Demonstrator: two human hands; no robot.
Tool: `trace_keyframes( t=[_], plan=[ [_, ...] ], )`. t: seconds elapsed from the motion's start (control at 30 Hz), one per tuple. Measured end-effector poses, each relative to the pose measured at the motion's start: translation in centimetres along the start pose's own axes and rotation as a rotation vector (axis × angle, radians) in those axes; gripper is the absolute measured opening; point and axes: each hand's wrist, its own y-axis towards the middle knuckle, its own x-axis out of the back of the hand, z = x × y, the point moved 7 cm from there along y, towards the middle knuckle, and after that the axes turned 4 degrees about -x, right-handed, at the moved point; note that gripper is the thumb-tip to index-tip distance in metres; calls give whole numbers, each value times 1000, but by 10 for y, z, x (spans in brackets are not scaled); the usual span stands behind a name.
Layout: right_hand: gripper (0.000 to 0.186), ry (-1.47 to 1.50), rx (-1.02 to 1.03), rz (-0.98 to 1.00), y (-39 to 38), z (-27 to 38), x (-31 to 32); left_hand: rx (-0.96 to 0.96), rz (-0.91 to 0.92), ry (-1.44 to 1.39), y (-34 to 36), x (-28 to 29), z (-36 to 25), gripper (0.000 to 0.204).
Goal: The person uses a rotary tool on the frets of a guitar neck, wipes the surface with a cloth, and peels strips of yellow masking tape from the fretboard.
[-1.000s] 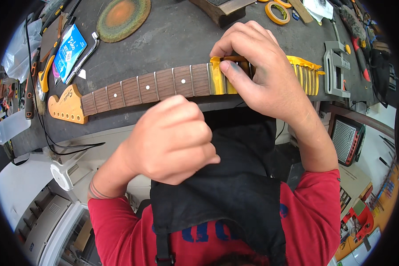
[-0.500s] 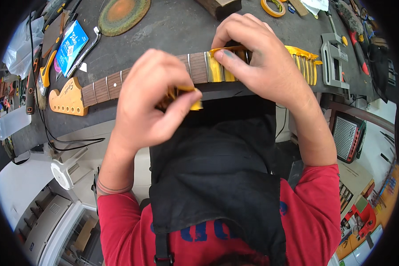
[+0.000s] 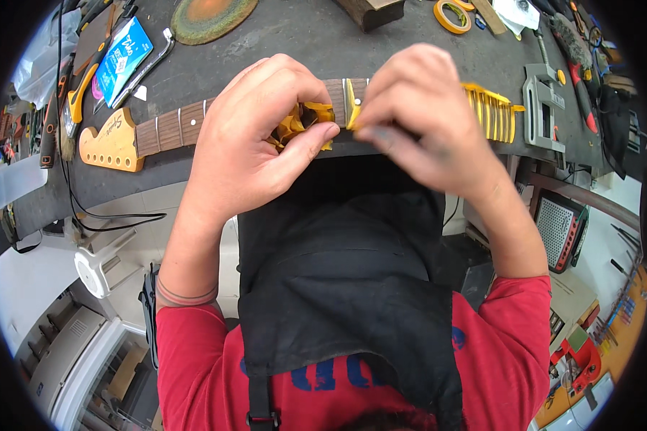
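A guitar neck (image 3: 169,131) with a pale wooden headstock lies across the bench, its dark fretboard facing up. My left hand (image 3: 248,144) is closed around a crumpled wad of yellow masking tape (image 3: 292,129), held over the fretboard. Pinched in the fingers of my right hand (image 3: 431,118), slightly blurred, is a strip of yellow tape (image 3: 351,108) that stands partly lifted along a fret. To the right of that hand, several yellow tape strips (image 3: 497,118) still cover the fretboard between the frets. The stretch beneath my right hand is hidden.
Behind the neck lie a round orange-green disc (image 3: 212,16), a wooden block (image 3: 370,11) and a tape roll (image 3: 453,14). A metal clamp (image 3: 543,104) is beside the neck's right end. Tools and a blue packet (image 3: 124,61) crowd the left. A black cable (image 3: 115,221) hangs off the edge.
My right hand has moved from holding the tape edge to pulling a strip near the middle. Less tape covers the fretboard there. My left hand has shifted slightly with its wad.
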Motion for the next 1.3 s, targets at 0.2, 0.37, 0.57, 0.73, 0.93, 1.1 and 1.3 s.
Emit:
trace_keyframes(
  t=[0.2, 0.37, 0.57, 0.73, 0.93, 1.1, 1.3],
  plan=[
    [26, -193, 4, -111, -11, 36, -13, 10, -14, -24, -1, 4, 2, 25],
    [27, -228, 23, -98, -39, 42, -17, 43, -59, -105, 1, 4, 3, 21],
    [32, -105, -29, -95, -43, 41, -14, 32, -25, -95, -4, 5, 5, 22],
    [39, 142, -82, -128, -40, 38, -4, 57, -1, -109, -4, 6, 5, 20],
    [37, 158, -190, -206, -36, 39, 7, -65, -34, -260, -13, 2, -11, 40],
    [39, 142, -152, -113, -46, 49, -4, -168, -133, -283, -40, -23, -41, 42],
    [44, 250, -345, -322, -54, 30, 2, 40, -155, -473, -71, -36, -37, 46]
  ],
)
